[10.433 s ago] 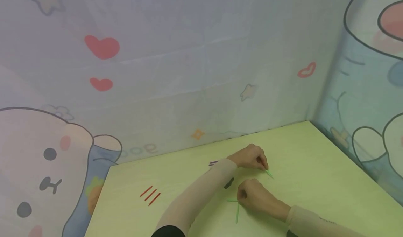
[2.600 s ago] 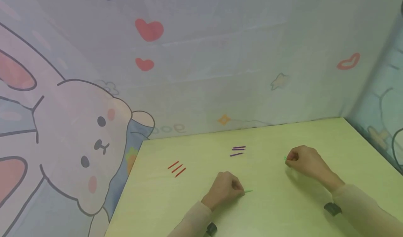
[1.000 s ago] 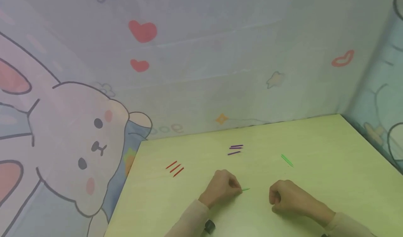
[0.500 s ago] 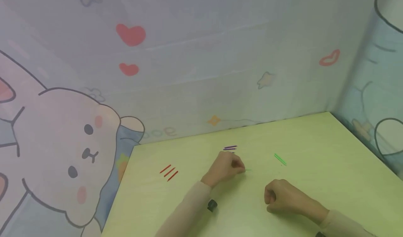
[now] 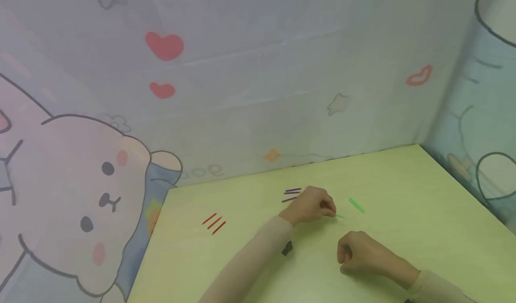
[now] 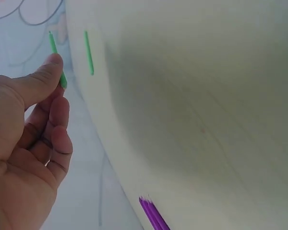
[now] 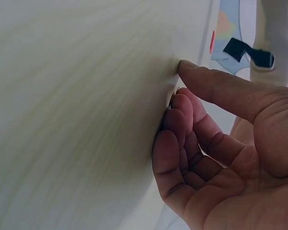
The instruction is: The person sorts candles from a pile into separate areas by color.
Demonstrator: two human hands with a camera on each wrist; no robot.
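Thumb and fingers of my left hand (image 5: 309, 205) pinch a short, thin green stick (image 5: 340, 216) with a narrow tip. In the left wrist view this held stick (image 6: 53, 43) pokes out above the thumb. Just to its right, in the head view, two more green sticks (image 5: 356, 205) lie side by side on the table. My right hand (image 5: 364, 253) rests on the tabletop nearer the front, its fingers loosely curled. The right wrist view shows that hand (image 7: 221, 143) with nothing between thumb and fingers.
Three purple sticks (image 5: 292, 193) lie behind the left wrist, partly covered by it. Farther left are three red sticks (image 5: 215, 223) in a slanted row. The pale yellow table (image 5: 181, 267) meets a printed cloth wall (image 5: 242, 115) at the back and right.
The right hand has let go of two green sticks, left together on the table, and drawn back toward the front. The left hand has carried its green stick away and rightward, close to that pair.
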